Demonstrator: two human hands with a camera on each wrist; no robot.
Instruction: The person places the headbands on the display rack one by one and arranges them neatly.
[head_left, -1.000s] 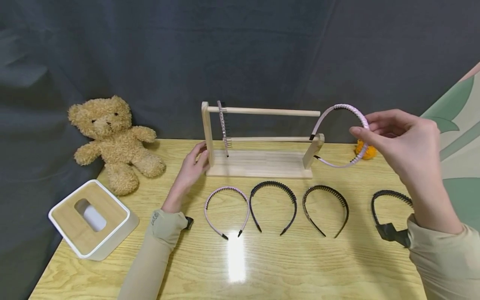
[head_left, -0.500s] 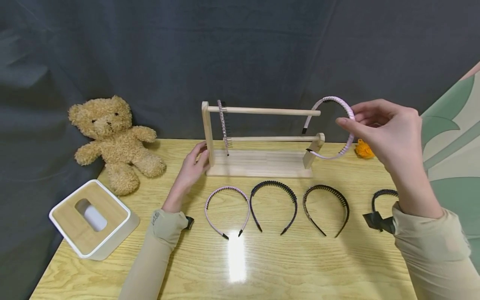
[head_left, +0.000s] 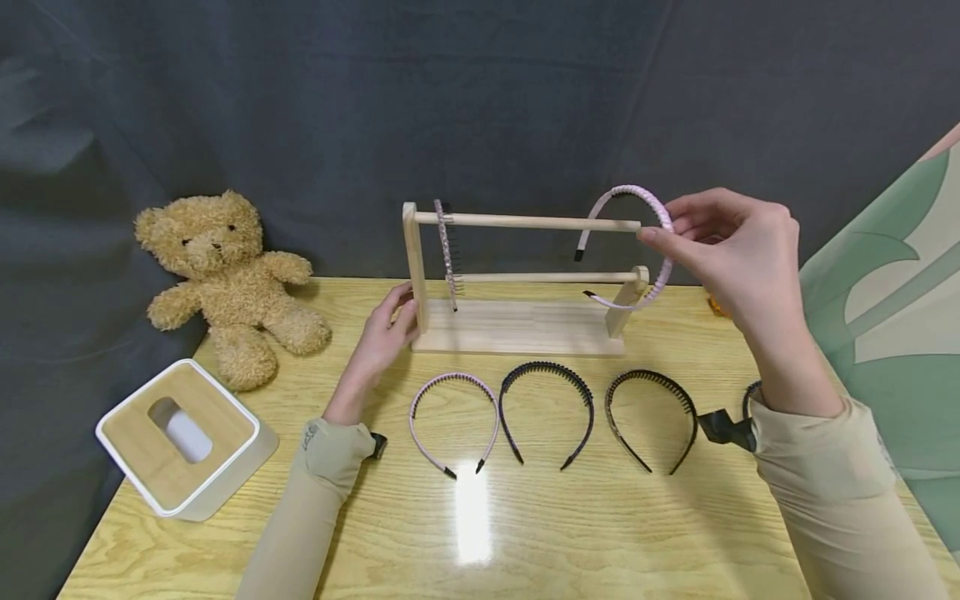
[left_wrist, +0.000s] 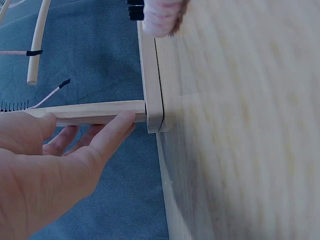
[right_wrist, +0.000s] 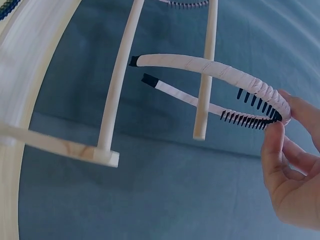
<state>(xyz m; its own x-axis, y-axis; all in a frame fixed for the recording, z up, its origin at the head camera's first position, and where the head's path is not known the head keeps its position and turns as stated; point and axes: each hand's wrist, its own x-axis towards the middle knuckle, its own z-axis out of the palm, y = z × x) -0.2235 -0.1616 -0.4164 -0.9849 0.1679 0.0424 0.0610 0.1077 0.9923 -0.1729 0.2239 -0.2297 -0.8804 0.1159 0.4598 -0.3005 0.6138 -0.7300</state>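
Observation:
My right hand [head_left: 738, 250] pinches a pale pink wrapped headband [right_wrist: 230, 72] with black comb teeth, thumb and fingers at its curved top. The headband is tilted sideways, its black tips pointing left. The free end of the rack's upper rod [right_wrist: 201, 120] lies between its two arms. At the wooden rack's [head_left: 517, 329] left upright [head_left: 415, 267] is my left hand [head_left: 382, 333], thumb on one side and fingers on the other, holding it. Another headband, pink and glittery [head_left: 446, 250], hangs on the rods near that upright. The lower rod [head_left: 547, 277] ends at a short right upright.
In front of the rack lie a pink headband [head_left: 414, 408], a dark headband [head_left: 588, 417] and a brown-black headband [head_left: 688, 400]. My right sleeve partly hides a further dark headband [head_left: 750, 390]. Left stand a teddy bear [head_left: 236, 292] and a tissue box [head_left: 225, 479]. Something orange [head_left: 714, 307] sits behind my right wrist.
My right hand has moved left with the pink headband, bringing its loop from right of the rack to around the upper rod's free end. The left hand stays on the upright.

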